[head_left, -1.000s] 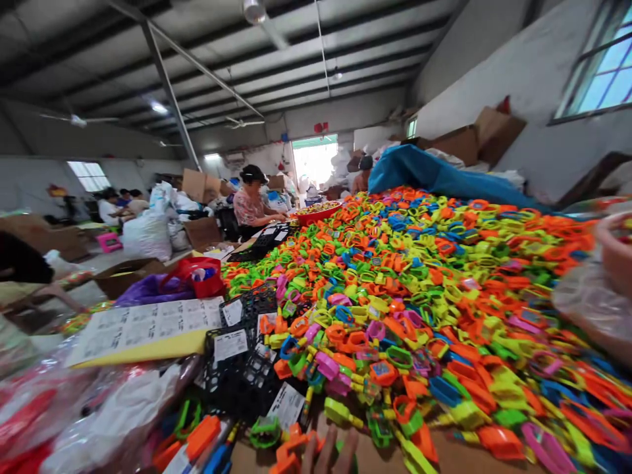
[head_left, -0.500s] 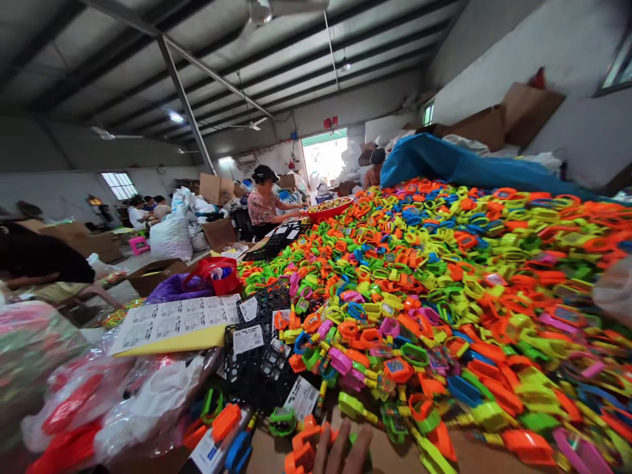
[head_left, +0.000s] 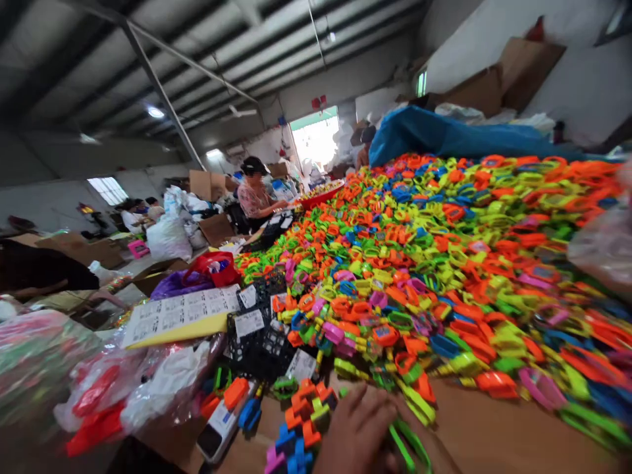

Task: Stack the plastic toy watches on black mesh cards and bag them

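Watches (head_left: 419, 263) lie heaped on the table (head_left: 494, 428), spreading from 12 to 3 o'clock of the left hand (head_left: 358, 421). That hand is bent over the near edge, its fingers curled; whether its grip is closed on anything cannot be told. A green watch (head_left: 419, 444) is just beside the fingers, at 4 o'clock. Clustered blocks (head_left: 306, 421) in orange, blue, yellow and pink are close by at 9 o'clock, with a blue watch (head_left: 249, 415) and a white gadget (head_left: 222, 424) farther out. Black trays (head_left: 259, 345) with white labels lie at 10 o'clock, near a printed sheet (head_left: 182, 313). Farther off at 11 o'clock, a person (head_left: 251, 197) in a dark cap sits near a red basin (head_left: 323, 196).
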A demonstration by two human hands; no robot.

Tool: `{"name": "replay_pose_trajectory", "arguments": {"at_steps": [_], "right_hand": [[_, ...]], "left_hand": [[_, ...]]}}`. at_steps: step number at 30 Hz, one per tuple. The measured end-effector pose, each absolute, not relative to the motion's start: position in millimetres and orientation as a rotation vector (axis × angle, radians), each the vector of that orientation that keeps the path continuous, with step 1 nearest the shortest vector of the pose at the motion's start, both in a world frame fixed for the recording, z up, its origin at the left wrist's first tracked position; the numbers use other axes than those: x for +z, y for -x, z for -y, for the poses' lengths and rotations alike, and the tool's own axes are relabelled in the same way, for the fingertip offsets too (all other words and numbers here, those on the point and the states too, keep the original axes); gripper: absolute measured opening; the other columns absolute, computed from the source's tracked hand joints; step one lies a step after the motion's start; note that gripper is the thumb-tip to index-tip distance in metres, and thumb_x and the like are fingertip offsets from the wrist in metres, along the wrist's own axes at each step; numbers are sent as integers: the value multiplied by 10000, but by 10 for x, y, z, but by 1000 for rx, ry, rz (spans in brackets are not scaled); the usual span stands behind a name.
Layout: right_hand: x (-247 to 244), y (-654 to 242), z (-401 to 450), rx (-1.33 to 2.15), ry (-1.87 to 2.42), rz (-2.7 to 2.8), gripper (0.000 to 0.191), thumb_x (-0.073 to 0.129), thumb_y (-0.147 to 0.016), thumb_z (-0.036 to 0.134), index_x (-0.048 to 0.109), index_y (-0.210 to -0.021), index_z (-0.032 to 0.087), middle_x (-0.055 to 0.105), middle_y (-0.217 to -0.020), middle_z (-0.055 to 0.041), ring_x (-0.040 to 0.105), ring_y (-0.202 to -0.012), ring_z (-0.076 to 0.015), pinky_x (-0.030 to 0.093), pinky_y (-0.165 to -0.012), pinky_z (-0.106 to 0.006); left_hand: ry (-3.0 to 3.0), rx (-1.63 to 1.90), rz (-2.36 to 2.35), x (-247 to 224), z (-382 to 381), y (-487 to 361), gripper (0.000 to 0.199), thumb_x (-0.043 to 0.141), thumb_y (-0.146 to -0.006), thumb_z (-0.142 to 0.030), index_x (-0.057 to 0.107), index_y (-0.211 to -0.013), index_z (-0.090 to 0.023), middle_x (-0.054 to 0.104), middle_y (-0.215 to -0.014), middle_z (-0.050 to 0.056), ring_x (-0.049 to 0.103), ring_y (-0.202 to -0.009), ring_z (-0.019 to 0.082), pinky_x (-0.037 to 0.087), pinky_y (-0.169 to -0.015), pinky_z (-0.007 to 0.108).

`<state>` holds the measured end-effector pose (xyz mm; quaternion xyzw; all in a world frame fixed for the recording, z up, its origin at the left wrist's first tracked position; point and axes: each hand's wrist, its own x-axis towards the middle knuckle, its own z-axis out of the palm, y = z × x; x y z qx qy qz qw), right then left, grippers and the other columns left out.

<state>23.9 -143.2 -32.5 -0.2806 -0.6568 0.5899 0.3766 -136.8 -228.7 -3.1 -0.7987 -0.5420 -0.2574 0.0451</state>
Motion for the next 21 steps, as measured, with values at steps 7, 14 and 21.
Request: {"name": "replay_pose_trajectory", "arguments": {"at_steps": [7, 14, 21], "right_hand": [[97, -402, 1429, 1506, 745, 1850, 505, 652, -868, 280, 586, -1362, 200, 718, -1235, -98, 677, -1151, -252, 530, -1005, -375], [236, -470, 1413, 1252, 824, 1861, 361, 449, -996, 201, 680, -1271, 236, 676, -1206, -93, 629, -1159, -235, 504, -1030, -412], [338, -613, 1391, 1292, 804, 1755, 268, 525, -1035, 277, 691, -1241, 231, 704, -1147, -71, 662, -1056, -211, 534, -956, -361]], "left_hand": [[2410, -1684, 2286, 628, 2360, 1069, 273, 691, -964, -277, 705, -1228, -211, 677, -1359, 130, 611, -1304, 254, 473, -1136, 426], [1946, -2367, 2450, 625, 2309, 1039, 165, 753, -913, -304, 676, -877, -163, 687, -1222, 120, 655, -1158, 239, 528, -983, 347], [1793, -2423, 2437, 685, 2307, 1097, 157, 805, -867, -314, 729, -895, -178, 715, -1169, 84, 653, -1121, 215, 511, -993, 333]]}}
